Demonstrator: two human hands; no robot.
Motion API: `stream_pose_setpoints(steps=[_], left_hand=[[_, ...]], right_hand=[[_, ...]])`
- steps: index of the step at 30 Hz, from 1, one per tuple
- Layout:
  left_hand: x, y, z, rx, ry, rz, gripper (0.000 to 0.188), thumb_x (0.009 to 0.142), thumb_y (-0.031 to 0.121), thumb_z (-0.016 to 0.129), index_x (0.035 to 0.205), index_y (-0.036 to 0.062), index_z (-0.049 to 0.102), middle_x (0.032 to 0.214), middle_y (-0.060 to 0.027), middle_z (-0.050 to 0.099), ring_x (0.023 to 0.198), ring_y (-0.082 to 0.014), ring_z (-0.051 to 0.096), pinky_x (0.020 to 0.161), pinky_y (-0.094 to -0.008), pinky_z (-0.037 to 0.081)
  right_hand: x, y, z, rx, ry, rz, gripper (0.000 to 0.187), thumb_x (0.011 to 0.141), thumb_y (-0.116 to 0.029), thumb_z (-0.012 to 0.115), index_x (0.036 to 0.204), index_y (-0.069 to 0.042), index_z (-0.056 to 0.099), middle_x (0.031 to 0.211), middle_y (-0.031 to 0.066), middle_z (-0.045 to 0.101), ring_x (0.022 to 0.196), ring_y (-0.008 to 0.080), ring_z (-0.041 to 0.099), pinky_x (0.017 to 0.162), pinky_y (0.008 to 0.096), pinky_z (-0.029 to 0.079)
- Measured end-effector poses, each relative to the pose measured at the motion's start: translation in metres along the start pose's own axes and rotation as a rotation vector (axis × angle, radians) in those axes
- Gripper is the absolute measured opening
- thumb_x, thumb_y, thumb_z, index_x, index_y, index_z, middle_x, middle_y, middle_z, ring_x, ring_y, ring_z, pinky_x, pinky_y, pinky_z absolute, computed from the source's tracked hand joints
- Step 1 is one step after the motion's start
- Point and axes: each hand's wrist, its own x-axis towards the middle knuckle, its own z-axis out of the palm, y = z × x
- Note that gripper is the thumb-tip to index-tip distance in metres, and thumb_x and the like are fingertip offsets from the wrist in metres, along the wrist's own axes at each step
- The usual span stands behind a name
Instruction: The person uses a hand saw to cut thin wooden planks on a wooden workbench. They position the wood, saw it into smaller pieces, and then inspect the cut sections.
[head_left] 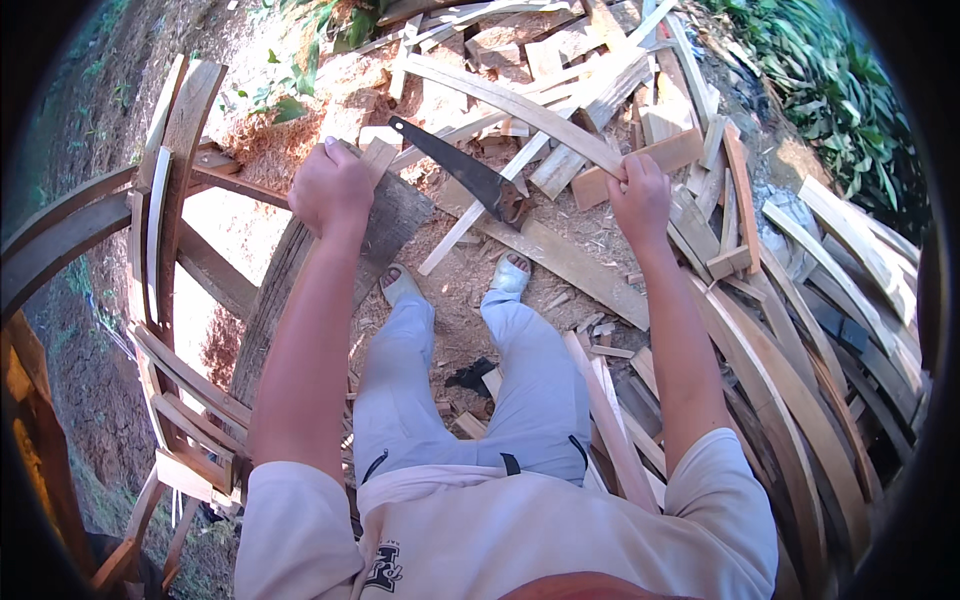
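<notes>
Wooden strip [515,103] in right fingers [631,170]; handsaw [453,162], boards [612,93] around

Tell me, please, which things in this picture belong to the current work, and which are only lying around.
In the job:
long wooden strip, in right hand
short wood piece, beside closed left hand; grip unclear
handsaw, probably, though unheld

Lying about, apparently:
wide plank near the handsaw
curved boards, right side
dark item, too unclear to identify
</notes>
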Motion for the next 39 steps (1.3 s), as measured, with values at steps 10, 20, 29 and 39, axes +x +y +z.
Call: stream_pose_setpoints(steps=[10, 20, 29, 39], left_hand=[[-0.075, -0.007, -0.118, -1.0, -0.499, 0.531, 0.048, 0.103, 0.031, 0.06, 0.135, -0.0047, 0.055, 0.128, -0.0169, 0.064, 0.121, -0.0258, 0.059, 0.103, -0.0382, 0.047], [-0.231, -0.052, -0.306, -1.136, -0.743, 0.623, 0.023, 0.106, 0.012, 0.057, 0.123, -0.0042, 0.056, 0.1, -0.0101, 0.071, 0.086, -0.0142, 0.068, 0.072, -0.0293, 0.056], [-0.203, -0.09, -0.344, -1.376, -0.484, 0.635, 0.018, 0.106, 0.01, 0.054, 0.116, -0.0048, 0.057, 0.095, -0.0091, 0.069, 0.078, -0.0127, 0.065, 0.066, -0.0282, 0.054], [-0.18, -0.118, -0.387, -0.972, -0.159, 0.832, 0.017, 0.098, 0.004, 0.056, 0.114, -0.0012, 0.061, 0.089, -0.014, 0.072, 0.085, -0.0201, 0.074, 0.074, -0.0329, 0.059]], right_hand=[[-0.155, -0.199, -0.296, 0.852, -0.266, 0.552, 0.018, 0.099, -0.012, 0.067, 0.1, -0.003, 0.051, 0.08, 0.0089, 0.066, 0.074, 0.0192, 0.07, 0.065, 0.0331, 0.055], [-0.153, -0.334, -0.326, 1.322, -0.44, 0.247, 0.018, 0.106, -0.017, 0.059, 0.112, 0.0, 0.058, 0.095, 0.0064, 0.068, 0.086, 0.0145, 0.07, 0.077, 0.032, 0.057], [-0.084, -0.395, -0.337, 0.995, -0.424, -0.059, 0.031, 0.106, -0.03, 0.062, 0.106, 0.0, 0.061, 0.091, 0.0044, 0.069, 0.082, 0.0098, 0.065, 0.073, 0.0273, 0.052], [-0.052, -0.45, -0.325, 0.883, -0.096, -0.265, 0.017, 0.097, -0.015, 0.064, 0.09, 0.001, 0.064, 0.074, 0.0166, 0.06, 0.069, 0.028, 0.062, 0.067, 0.041, 0.048]])
